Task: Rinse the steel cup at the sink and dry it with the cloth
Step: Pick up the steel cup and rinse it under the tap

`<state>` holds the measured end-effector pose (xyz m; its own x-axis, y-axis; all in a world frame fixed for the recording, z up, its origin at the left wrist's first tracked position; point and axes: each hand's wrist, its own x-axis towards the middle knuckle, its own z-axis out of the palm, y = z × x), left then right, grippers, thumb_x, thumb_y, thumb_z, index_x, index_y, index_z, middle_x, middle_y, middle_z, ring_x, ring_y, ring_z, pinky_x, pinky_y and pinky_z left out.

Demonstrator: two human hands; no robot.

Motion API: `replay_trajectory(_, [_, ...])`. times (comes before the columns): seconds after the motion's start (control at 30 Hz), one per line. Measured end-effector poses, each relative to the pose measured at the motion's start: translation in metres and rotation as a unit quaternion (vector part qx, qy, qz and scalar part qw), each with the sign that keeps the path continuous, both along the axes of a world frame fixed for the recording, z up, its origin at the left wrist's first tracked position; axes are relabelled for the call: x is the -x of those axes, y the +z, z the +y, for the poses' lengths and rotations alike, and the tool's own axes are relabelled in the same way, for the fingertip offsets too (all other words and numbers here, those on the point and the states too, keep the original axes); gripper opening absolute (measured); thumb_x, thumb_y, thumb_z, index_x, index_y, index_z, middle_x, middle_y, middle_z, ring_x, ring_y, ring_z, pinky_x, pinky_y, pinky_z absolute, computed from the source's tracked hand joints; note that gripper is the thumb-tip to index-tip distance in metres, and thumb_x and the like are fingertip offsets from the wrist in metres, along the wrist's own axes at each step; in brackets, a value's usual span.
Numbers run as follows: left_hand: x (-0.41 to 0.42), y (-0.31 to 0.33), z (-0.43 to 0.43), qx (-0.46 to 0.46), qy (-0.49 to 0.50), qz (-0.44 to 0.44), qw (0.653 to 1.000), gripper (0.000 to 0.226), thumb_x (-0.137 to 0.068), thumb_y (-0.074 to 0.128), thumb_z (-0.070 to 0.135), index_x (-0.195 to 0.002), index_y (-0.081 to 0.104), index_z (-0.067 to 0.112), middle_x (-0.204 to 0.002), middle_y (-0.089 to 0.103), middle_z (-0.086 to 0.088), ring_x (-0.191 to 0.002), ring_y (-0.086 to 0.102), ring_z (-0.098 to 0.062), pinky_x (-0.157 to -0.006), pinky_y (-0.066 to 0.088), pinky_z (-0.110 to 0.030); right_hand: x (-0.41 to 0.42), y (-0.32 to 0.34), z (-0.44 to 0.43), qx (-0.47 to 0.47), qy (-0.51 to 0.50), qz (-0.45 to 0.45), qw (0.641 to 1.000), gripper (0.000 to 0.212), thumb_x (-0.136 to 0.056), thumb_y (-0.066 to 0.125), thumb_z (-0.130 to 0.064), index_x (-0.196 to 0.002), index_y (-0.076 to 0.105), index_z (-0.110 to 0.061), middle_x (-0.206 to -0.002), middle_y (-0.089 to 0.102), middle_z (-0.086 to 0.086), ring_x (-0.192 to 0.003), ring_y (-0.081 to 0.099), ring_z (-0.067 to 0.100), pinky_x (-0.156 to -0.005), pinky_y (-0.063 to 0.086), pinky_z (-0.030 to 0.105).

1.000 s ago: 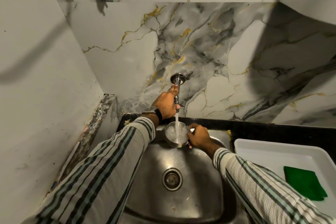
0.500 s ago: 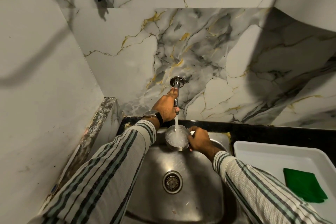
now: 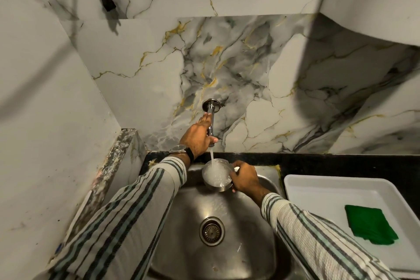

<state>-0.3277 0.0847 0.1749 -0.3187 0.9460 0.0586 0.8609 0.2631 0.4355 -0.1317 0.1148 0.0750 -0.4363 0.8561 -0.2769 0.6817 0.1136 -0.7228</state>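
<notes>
Steel sink [image 3: 245, 229] under marble wall [image 3: 261, 70]; white tray [image 3: 318, 191] right.

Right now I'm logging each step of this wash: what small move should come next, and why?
Probably turn the tap off with the left hand resting on it: water is running into the steel cup held by the right hand over the sink, and it looks full.

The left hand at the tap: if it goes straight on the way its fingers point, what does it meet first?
Probably the round chrome tap base on the marble-patterned wall. The left hand lies along the tap pipe, fingers pointing up toward it; depth is unclear.
</notes>
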Motion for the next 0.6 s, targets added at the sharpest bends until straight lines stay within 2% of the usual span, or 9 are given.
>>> replay_trajectory(0.2, [-0.020, -0.012, 0.007, -0.013, 0.044, 0.023, 0.999, 0.091, -0.107, 0.068, 0.032, -0.174, 0.014, 0.004, -0.183, 0.016, -0.017, -0.169, 0.022, -0.032, -0.138, 0.023, -0.037, -0.006, 0.001, -0.007, 0.002, -0.018, 0.005, 1.000, 0.025, -0.103, 0.065, -0.012, -0.127, 0.065, -0.007, -0.102, 0.081, 0.019, -0.084, 0.081, 0.035, -0.075, 0.069, 0.049])
replay_trajectory(0.37, [-0.027, -0.015, 0.010, -0.027, 0.066, 0.032, 0.997, 0.089, -0.107, 0.069, 0.018, -0.173, 0.013, 0.002, -0.183, 0.015, -0.020, -0.169, 0.021, -0.035, -0.136, 0.021, -0.036, -0.034, -0.010, -0.027, -0.029, -0.061, 0.000, 0.998, 0.024, -0.100, 0.064, -0.013, -0.124, 0.063, -0.011, -0.102, 0.078, 0.016, -0.090, 0.079, 0.035, -0.080, 0.067, 0.052])
replay_trajectory(0.47, [-0.027, -0.015, 0.010, -0.019, 0.069, 0.034, 0.997, 0.089, -0.107, 0.069, 0.015, -0.174, 0.011, 0.003, -0.184, 0.013, -0.019, -0.170, 0.020, -0.034, -0.135, 0.021, -0.035, -0.046, -0.026, -0.056, -0.021, -0.071, -0.006, 0.997, 0.018, -0.100, 0.063, -0.017, -0.118, 0.063, -0.015, -0.093, 0.078, 0.011, -0.077, 0.080, 0.029, -0.071, 0.068, 0.048])
replay_trajectory(0.6, [-0.028, -0.012, 0.010, -0.021, 0.073, 0.030, 0.997, 0.088, -0.107, 0.068, 0.015, -0.174, 0.012, 0.004, -0.183, 0.014, -0.020, -0.168, 0.025, -0.035, -0.134, 0.026, -0.036, -0.037, -0.028, -0.072, -0.030, -0.103, 0.010, 0.994, 0.023, -0.096, 0.065, -0.025, -0.117, 0.066, -0.016, -0.101, 0.079, 0.012, -0.093, 0.077, 0.033, -0.087, 0.064, 0.047])
